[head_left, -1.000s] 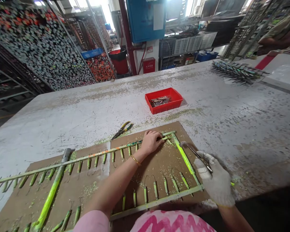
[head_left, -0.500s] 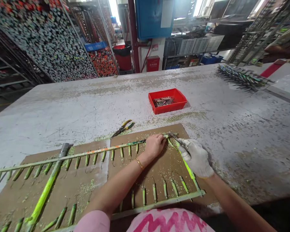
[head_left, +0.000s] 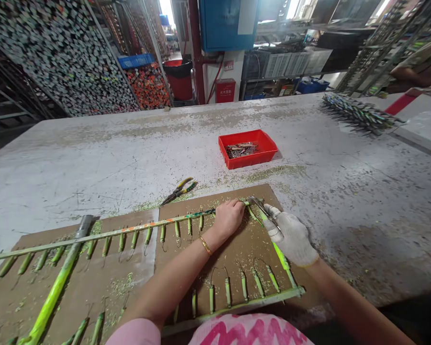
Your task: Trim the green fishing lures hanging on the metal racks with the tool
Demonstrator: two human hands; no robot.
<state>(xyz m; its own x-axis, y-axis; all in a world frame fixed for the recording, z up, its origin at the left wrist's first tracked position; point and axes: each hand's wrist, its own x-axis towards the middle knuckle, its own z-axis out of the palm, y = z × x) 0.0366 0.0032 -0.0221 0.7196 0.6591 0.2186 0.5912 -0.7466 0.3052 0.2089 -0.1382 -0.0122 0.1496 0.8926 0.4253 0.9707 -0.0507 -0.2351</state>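
A long frame of paint-coated bars [head_left: 107, 234], hung with rows of small green wire-tipped pieces [head_left: 177, 229], rests on brown cardboard [head_left: 187, 261]. My bare left hand [head_left: 230, 218] is closed around the far bar near its right end; the fingertips are partly hidden. In a white knitted glove, my right hand [head_left: 290, 235] grips metal pliers [head_left: 262, 208]. Their jaws are at the bar's end, just right of my left hand. Below the jaws hangs a green piece [head_left: 254, 214]. A bright yellow-green crossbar [head_left: 280, 256] runs under my right hand to the near bar.
Yellow-and-black pliers [head_left: 178, 190] lie beyond the cardboard. A red tray [head_left: 249, 160] with small metal bits stands farther back. Green flakes litter the table [head_left: 93, 167]. At the far right lie a dark spiky bundle [head_left: 359, 115] and a person's arm [head_left: 404, 74].
The view has shifted slightly, so the frame's left part and the loose pliers appear farther left. Both hands keep their holds, with the right hand's pliers still at the bar's end.
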